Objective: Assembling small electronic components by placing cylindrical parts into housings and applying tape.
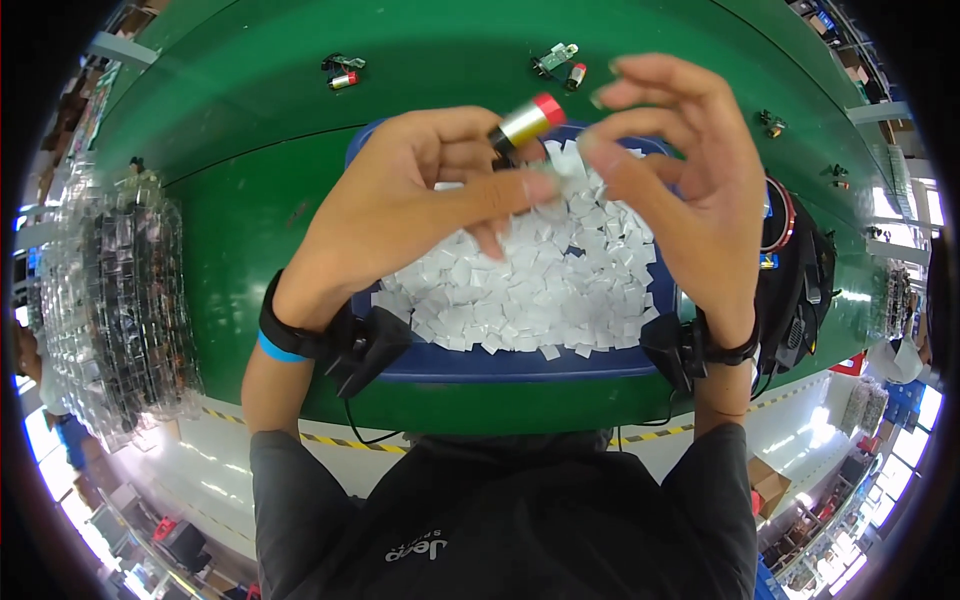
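My left hand [390, 200] is closed on a small cylindrical battery [527, 122], silver-gold with a red end and a black end. The battery tilts up to the right, above the fingers. Close to its right, my right hand [700, 190] is raised with thumb and fingers apart, slightly blurred, and I see nothing held in it. Below both hands lies a heap of small white square pieces [520, 290] in a blue tray [500, 370]. Something blurred near the left thumb tip is too unclear to name.
On the green table [240, 230], similar battery assemblies with wires lie toward the far side, one by a green circuit board [555, 58]. Stacked clear plastic trays [115, 300] stand at the left. A black bag [805, 270] sits right of the blue tray.
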A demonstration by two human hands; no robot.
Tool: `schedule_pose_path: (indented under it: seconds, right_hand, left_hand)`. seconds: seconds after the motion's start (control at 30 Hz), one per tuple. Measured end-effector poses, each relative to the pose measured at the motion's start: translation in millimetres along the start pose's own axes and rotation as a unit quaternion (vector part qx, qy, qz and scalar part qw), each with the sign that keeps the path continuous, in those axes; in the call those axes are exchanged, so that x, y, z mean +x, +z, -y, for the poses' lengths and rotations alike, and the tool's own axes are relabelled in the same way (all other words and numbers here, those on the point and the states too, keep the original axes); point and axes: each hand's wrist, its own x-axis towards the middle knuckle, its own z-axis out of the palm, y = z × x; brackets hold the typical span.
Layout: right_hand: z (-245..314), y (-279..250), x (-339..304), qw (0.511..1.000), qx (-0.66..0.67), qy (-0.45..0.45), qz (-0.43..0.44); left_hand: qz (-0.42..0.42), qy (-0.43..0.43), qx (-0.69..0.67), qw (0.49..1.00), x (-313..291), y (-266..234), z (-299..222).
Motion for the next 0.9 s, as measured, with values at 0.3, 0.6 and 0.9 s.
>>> schedule_pose_path:
  seconds: [0.3,0.6,0.9]
  right_hand:
    - [-3,-3,-3,0.998,-0.045,0.019,0.026]
    - [-13,-2,1,0.997,-0.081,0.018,0.009]
    - [3,-22,3,0.987,-0.04,0.111,0.111]
  left_hand:
    - [-0.139,0.162,-0.084,0.973,-1,21,8]
    - [-0.216,0.208,0.093,0.95,-5,27,10]
    - [-0.253,0.262,0.27,0.891,-3,12,11]
